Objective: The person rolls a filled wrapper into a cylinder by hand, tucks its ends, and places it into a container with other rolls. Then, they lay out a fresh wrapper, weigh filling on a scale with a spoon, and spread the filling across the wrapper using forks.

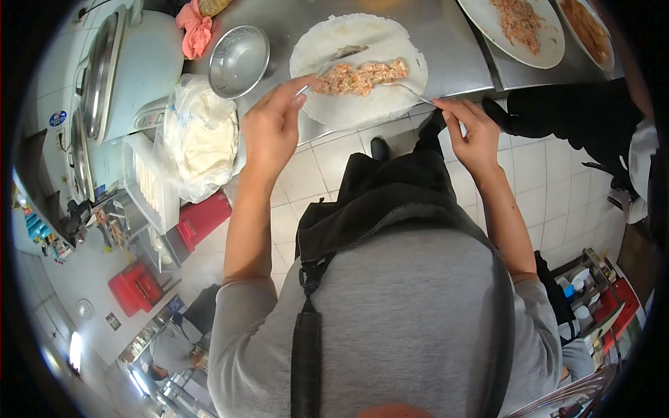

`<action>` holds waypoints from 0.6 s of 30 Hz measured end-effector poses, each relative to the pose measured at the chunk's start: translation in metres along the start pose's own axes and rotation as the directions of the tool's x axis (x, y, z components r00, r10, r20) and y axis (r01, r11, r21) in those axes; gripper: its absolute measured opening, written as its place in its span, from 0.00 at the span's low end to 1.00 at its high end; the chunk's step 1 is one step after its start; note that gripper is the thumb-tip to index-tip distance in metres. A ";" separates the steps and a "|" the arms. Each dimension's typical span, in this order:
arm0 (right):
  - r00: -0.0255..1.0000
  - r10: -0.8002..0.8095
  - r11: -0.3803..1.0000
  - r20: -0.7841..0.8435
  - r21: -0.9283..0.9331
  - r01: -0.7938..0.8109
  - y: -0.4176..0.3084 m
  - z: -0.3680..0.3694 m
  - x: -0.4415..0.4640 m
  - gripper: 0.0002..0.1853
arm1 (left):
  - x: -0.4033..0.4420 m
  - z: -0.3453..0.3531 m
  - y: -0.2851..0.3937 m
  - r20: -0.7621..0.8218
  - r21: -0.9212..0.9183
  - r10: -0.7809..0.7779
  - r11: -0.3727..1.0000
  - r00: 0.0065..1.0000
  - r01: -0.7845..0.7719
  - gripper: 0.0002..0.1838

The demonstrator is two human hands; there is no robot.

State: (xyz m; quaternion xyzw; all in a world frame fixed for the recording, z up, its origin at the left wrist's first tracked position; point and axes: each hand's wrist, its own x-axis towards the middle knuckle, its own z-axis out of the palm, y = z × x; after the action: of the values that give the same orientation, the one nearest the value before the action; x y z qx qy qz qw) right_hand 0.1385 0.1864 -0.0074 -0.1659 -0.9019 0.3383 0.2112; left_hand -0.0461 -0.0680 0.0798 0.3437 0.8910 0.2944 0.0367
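A round, pale sheet of dough [323, 43] lies flat on the steel counter, its near edge reaching the counter's front edge. Across its middle runs a strip of chopped pinkish-orange filling [359, 78]. My left hand [273, 122], closed, pinches the handle of a metal spoon [348, 51] whose bowl is over the dough behind the filling. My right hand [471, 129] is also closed, gripping a thin-handled metal utensil [416, 93]. Its tip meets the filling's near side, so I cannot tell whether it is a spoon or a fork.
Left of the dough are a steel bowl [239, 61], a plastic bag of white sheets [205, 143] and a pink cloth [194, 29]. A plate of filling [481, 8] and a second dish [605, 64] stand at right. Beside me, a person's dark-clothed leg [564, 108] is close.
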 end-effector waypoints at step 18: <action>0.993 -0.116 0.990 -0.005 -0.085 0.115 -0.004 0.031 0.003 0.18 | -0.020 0.063 -0.023 -0.066 0.192 0.240 0.956 0.969 -0.224 0.20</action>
State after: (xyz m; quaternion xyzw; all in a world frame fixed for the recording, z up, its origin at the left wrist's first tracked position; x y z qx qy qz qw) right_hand 0.1196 0.1684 -0.0250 -0.1240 -0.9224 0.2864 0.2275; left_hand -0.0281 -0.0631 0.0125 0.4344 0.8685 0.2284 -0.0692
